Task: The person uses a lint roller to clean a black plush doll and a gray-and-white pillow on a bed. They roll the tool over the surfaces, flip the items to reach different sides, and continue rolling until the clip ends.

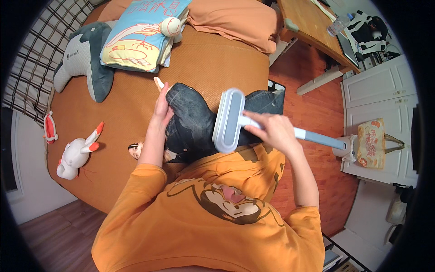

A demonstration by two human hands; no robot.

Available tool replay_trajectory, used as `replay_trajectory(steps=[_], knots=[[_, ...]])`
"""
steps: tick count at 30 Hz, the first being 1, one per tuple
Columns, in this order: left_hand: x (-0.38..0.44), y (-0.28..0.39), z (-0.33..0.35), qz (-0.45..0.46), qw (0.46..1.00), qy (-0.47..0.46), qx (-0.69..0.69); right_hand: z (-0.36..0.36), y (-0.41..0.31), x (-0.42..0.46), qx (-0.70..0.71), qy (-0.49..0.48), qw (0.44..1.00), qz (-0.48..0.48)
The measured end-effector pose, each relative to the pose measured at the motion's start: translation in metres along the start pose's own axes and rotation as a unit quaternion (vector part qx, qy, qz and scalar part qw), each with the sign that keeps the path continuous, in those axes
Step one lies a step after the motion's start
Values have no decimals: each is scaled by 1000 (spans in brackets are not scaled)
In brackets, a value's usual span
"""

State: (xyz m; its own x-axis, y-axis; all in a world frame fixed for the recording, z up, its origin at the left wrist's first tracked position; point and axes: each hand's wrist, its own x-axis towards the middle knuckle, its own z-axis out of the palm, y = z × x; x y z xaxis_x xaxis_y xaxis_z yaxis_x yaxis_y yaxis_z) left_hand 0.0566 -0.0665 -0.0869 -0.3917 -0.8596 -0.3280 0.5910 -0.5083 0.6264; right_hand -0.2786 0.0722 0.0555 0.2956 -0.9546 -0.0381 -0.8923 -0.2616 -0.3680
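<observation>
My right hand (272, 131) grips the white-and-grey handle of a wide-headed brush, perhaps a lint or pet hair brush (229, 120). Its broad, oblong head is over the dark denim garment (193, 119); whether it touches the cloth cannot be told. The denim lies across my lap on the woven brown mat of the bed. My left hand (163, 105) rests against the left edge of the denim, fingers extended. A pale, pointed object (158, 83) shows just beyond those fingertips. Partly behind my left forearm lies a small thing with a printed face (136, 150).
A grey shark plush (88, 57), a blue-and-yellow cushion (136, 37) and an orange pillow (234, 22) lie on the bed. Left are a white plush toy (74, 158) and a red-and-white item (50, 127). At upper right, a wooden table (306, 20) bears a plastic bottle (340, 24).
</observation>
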Motion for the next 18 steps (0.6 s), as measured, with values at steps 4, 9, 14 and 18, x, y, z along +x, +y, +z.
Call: replay_trajectory(steps=[4,9,14,18], knots=[[-6,-2,7,12,1000,5,10,-10,-14,31,95,107,990,8],[-13,-1,12,-8,999,-27,34,65,-52,57,117,89,989,-35],[1,-12,-16,2,997,80,22,79,-24,23,73,40,996,-26],[14,-11,-13,0,999,36,30,44,-7,-15,8,-30,999,14]])
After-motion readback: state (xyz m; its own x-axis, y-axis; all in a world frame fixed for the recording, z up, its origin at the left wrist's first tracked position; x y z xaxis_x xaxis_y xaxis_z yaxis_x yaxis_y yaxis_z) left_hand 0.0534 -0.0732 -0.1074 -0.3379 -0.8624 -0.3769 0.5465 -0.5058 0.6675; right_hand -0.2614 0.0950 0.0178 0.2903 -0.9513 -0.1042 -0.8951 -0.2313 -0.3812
